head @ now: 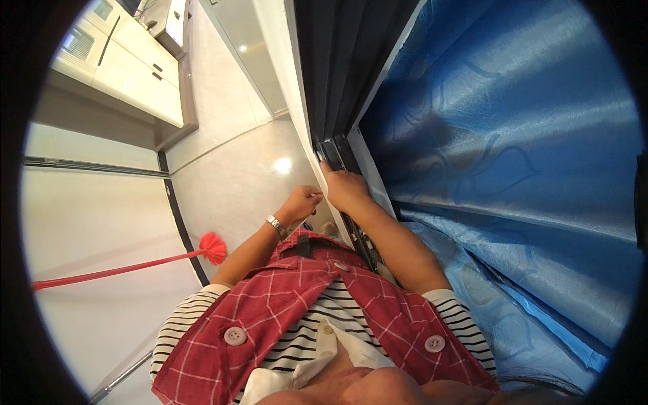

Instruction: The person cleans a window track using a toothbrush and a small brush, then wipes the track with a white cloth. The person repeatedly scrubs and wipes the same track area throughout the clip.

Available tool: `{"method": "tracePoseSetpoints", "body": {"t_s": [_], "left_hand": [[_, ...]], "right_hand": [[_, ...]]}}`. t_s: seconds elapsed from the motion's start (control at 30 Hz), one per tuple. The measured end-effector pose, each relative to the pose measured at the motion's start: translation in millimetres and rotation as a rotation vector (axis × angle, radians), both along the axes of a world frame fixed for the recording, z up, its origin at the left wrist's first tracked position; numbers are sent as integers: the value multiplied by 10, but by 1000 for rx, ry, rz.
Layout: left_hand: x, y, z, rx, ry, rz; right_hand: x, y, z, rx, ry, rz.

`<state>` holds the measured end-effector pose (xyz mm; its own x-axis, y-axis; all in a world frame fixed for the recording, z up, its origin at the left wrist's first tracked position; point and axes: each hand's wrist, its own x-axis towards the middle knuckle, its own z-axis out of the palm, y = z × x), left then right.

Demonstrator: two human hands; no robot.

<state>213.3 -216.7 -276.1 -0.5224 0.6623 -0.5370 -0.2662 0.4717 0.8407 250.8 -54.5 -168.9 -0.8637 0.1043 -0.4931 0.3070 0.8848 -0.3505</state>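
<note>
My right hand [347, 188] reaches over a dark sliding window or door track [360, 237], index finger extended to the groove at the foot of a dark frame [344, 66]. A small pale spot shows at that fingertip, too small to name. The other fingers are curled under, so any held thing is hidden. My left hand [300, 201], with a metal-band wristwatch [276, 226] on its wrist, is beside the white ledge [324, 185], fingers curled together. Whether something is pinched there cannot be seen. Pale bits of debris lie in the track near my body.
A shiny blue curtain [506, 152] hangs close on the right. On the left, a red long-handled brush [212, 248] leans by a white panel [101, 212], with a metal pole [121, 377] below. Cream cabinets [136, 66] stand beyond the glossy tiled floor [238, 187].
</note>
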Motion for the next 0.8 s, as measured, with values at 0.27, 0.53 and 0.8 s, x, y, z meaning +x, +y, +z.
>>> {"method": "tracePoseSetpoints", "body": {"t_s": [0.27,0.53,0.8], "left_hand": [[64,-143,-14,-62,162,-72],[62,-350,89,-97,255,-138],[-113,-245,309,-53,282,-184]], "right_hand": [[-2,-80,-246,-210,105,-200],[18,16,-419,-589,120,-363],[187,-94,-336,-739,150,-546]]}}
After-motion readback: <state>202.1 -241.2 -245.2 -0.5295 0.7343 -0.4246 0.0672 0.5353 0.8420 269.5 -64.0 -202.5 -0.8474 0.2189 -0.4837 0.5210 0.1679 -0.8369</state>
